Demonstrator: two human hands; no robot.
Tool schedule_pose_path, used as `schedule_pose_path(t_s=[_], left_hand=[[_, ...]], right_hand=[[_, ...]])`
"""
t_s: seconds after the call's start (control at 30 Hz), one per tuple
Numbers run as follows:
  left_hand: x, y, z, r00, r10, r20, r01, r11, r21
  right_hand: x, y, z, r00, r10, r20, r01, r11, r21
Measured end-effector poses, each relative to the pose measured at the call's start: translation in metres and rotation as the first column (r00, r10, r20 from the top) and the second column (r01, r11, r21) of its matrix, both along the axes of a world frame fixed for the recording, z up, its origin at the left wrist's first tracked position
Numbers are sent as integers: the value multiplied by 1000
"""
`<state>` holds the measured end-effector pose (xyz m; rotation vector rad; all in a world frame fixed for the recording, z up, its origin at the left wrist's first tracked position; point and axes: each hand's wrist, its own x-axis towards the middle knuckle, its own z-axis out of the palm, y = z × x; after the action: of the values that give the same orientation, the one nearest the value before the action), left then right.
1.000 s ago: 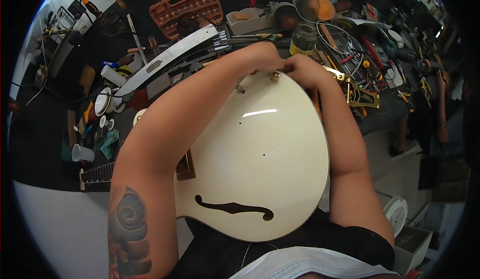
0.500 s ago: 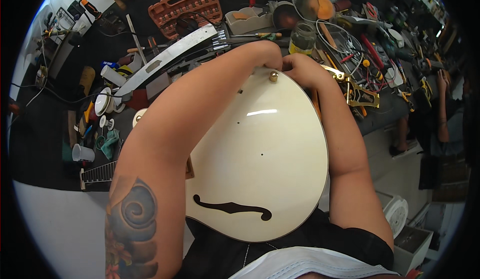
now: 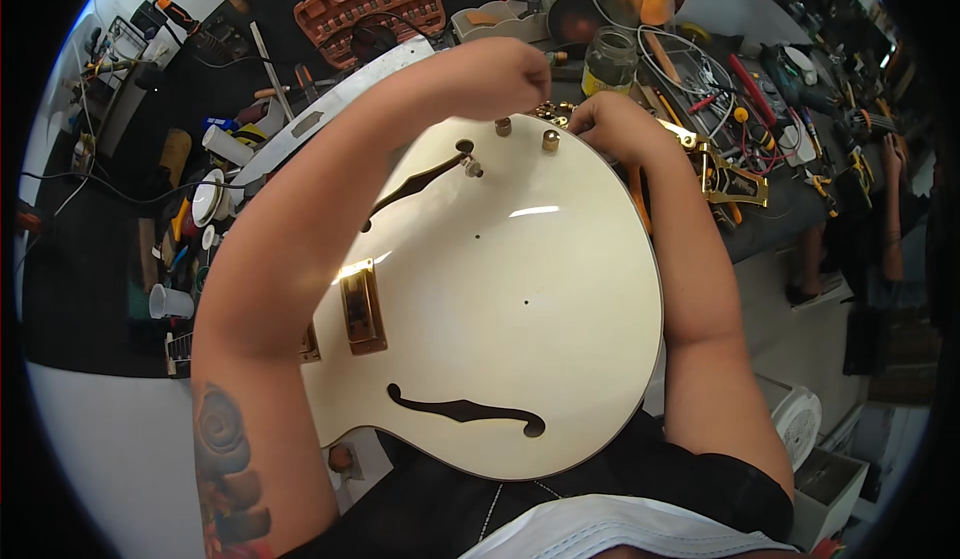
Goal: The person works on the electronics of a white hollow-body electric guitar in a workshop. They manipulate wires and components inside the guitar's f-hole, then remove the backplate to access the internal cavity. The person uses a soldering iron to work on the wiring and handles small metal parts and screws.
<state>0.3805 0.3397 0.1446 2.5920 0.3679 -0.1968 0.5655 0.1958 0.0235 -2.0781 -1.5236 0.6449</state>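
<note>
A cream hollow-body guitar lies against my body, with dark f-holes, a gold pickup and gold knobs. My left hand is closed above its far edge, left of a glass jar; any held item is hidden. My right hand has curled fingers at the upper right rim, beside small gold hardware; I cannot make out what they grip. A gold vibrato tailpiece rests right of that wrist.
The dark bench holds an orange socket case, a long white strip, a white cup, cables and many tools. A co-worker's arm shows at far right. A white appliance stands below, right.
My left hand has lifted up and leftward off the guitar's edge, uncovering knobs, the upper f-hole and the pickup. My right hand has shifted slightly upward.
</note>
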Motion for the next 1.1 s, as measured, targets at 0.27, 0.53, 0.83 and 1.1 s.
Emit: schedule_pose_path(t_s=[0.27,0.53,0.83,1.1], left_hand=[[-116,-6,-25,883,-262,389,180,956,233],[-154,2,-29,934,-25,357,-25,991,133],[-171,16,-51,814,-145,563,23,976,217],[-177,11,-51,825,-109,554,45,991,129]], right_hand=[[-5,7,-3,999,-5,-50,9,996,84],[-6,8,-3,991,-56,-117,64,996,66],[-5,12,-12,980,-42,-193,57,996,70],[-4,12,-11,978,-44,-204,59,996,69]])
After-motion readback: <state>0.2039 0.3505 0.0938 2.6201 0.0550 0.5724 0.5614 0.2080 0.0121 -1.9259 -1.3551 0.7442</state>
